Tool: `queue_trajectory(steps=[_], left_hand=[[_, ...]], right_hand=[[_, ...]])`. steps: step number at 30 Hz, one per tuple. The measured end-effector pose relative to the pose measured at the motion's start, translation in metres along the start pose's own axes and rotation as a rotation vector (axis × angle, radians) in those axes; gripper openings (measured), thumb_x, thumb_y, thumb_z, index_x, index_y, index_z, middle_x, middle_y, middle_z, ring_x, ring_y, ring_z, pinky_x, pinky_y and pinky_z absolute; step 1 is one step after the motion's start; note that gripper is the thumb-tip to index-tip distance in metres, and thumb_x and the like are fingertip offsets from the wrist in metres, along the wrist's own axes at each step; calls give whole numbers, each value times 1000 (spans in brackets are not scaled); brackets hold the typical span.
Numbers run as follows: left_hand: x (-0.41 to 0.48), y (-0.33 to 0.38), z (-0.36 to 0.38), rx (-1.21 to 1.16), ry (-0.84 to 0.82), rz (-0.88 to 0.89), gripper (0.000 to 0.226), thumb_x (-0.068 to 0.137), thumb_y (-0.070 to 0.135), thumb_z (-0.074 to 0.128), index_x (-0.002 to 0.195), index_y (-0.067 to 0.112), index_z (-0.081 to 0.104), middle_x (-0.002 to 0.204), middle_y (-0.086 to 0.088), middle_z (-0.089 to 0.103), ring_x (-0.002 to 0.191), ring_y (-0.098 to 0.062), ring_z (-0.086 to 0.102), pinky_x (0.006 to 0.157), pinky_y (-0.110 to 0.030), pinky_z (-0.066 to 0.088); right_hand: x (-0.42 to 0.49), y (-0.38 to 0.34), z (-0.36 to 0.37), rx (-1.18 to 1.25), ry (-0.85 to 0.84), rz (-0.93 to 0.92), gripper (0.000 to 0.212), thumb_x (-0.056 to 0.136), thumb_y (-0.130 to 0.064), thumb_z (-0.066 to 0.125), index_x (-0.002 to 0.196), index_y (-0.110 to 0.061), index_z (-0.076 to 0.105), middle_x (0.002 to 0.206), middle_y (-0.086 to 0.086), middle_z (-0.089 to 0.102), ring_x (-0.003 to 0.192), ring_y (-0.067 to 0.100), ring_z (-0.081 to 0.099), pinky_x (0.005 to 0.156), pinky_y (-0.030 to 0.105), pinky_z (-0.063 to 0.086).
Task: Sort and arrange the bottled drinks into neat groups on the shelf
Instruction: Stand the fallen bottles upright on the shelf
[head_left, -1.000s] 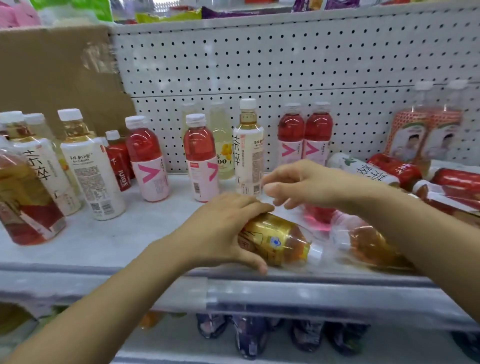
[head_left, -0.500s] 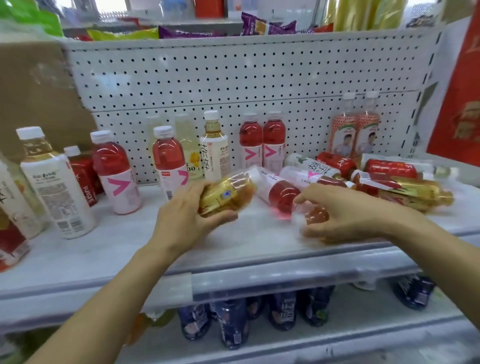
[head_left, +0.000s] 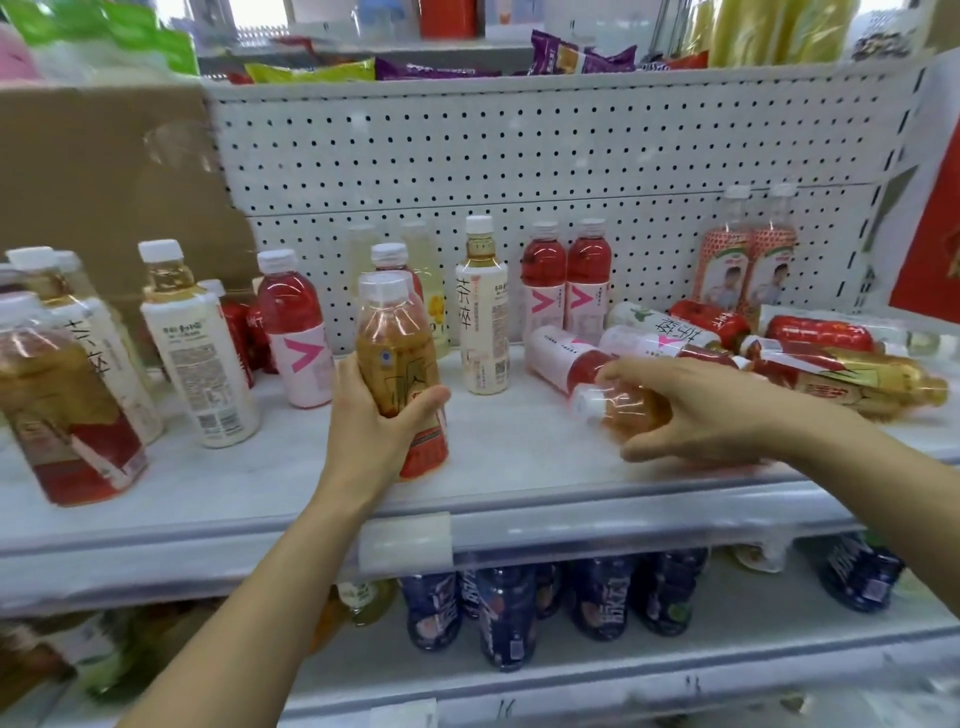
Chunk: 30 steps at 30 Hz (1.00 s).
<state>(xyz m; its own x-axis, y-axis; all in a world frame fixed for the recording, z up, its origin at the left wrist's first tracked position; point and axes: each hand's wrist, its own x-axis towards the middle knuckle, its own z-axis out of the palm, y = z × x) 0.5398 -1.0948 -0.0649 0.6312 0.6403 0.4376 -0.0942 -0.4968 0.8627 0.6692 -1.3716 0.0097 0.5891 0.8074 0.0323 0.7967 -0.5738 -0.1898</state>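
My left hand (head_left: 376, 426) grips an amber tea bottle (head_left: 397, 358) with a gold and red label, holding it upright at the middle of the white shelf (head_left: 218, 483). My right hand (head_left: 696, 410) is curled over a second amber bottle (head_left: 621, 410) that lies on its side, cap pointing left. Behind that bottle lies a pink-labelled red drink (head_left: 569, 358). Upright red drinks (head_left: 566, 280) and a white tea bottle (head_left: 483, 312) stand at the back.
A heap of fallen bottles (head_left: 841, 364) fills the shelf's right end. Upright tea and red bottles (head_left: 192, 343) crowd the left end. A pegboard wall (head_left: 519, 150) backs the shelf. Dark blue bottles (head_left: 509, 608) stand on the lower shelf.
My left hand has turned its amber bottle from tilted to upright and set it toward the shelf. My right hand has closed over the lying amber bottle.
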Motion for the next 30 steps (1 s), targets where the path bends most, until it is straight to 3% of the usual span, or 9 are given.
queue_trajectory(steps=[5, 9, 17, 19, 21, 23, 25, 28, 30], left_hand=[[1, -3, 1, 66, 80, 23, 68, 74, 48, 81, 124, 36, 38, 122, 8, 48, 120, -15, 52, 105, -41, 47], [0, -1, 2, 89, 163, 33, 73, 77, 45, 80, 134, 24, 40, 122, 6, 42, 118, -11, 46, 104, -33, 44], [10, -9, -4, 43, 154, -20, 81, 78, 50, 77, 141, 25, 33, 134, 3, 50, 124, -14, 52, 106, -43, 48], [9, -10, -4, 54, 170, -47, 82, 79, 48, 76, 143, 26, 32, 136, 3, 50, 126, -15, 51, 107, -44, 47], [-1, -2, -2, 129, 235, -24, 82, 82, 44, 75, 147, 25, 29, 140, 1, 46, 130, -13, 44, 111, -36, 40], [-21, 15, 4, 185, 334, 61, 76, 88, 34, 73, 149, 19, 30, 142, -2, 40, 130, -6, 34, 109, -25, 32], [-44, 36, 16, 208, 342, 293, 68, 90, 21, 72, 146, 12, 35, 142, -2, 40, 133, -8, 35, 114, -28, 33], [-65, 48, 45, 367, 125, 673, 59, 86, 7, 72, 139, 7, 47, 146, -8, 43, 142, -17, 36, 121, -28, 25], [-60, 51, 66, 471, -56, 786, 59, 83, 1, 72, 138, 9, 52, 149, -8, 43, 143, -19, 35, 120, -20, 20]], right_hand=[[25, -44, -6, 346, 209, -177, 54, 81, -45, 74, 125, -34, 45, 105, -19, 56, 91, 1, 56, 81, 22, 49], [56, -72, 2, 696, 345, -193, 41, 87, -33, 73, 117, -18, 49, 102, -5, 63, 84, -4, 59, 69, 9, 46], [98, -98, 29, 937, 390, -163, 50, 88, -37, 71, 126, -21, 43, 118, -2, 64, 108, 12, 63, 97, 39, 53], [96, -97, 31, 965, 380, -144, 56, 89, -36, 70, 135, -22, 40, 125, -3, 61, 113, 12, 60, 97, 33, 51], [85, -91, 35, 946, 344, -146, 60, 94, -32, 65, 145, -23, 34, 128, -9, 54, 114, 7, 54, 90, 17, 46], [75, -76, 42, 912, 337, -139, 64, 96, -32, 61, 150, -25, 27, 134, -7, 49, 117, 8, 51, 95, 18, 42], [65, -58, 47, 861, 350, -116, 67, 97, -31, 60, 153, -27, 23, 138, -3, 47, 121, 11, 50, 101, 27, 40], [52, -26, 45, 741, 383, -109, 64, 97, -26, 60, 151, -26, 27, 136, -4, 46, 119, 10, 50, 103, 26, 38], [48, 5, 40, 597, 426, -87, 60, 96, -26, 62, 149, -23, 34, 144, -3, 45, 128, 10, 45, 109, 29, 35]])
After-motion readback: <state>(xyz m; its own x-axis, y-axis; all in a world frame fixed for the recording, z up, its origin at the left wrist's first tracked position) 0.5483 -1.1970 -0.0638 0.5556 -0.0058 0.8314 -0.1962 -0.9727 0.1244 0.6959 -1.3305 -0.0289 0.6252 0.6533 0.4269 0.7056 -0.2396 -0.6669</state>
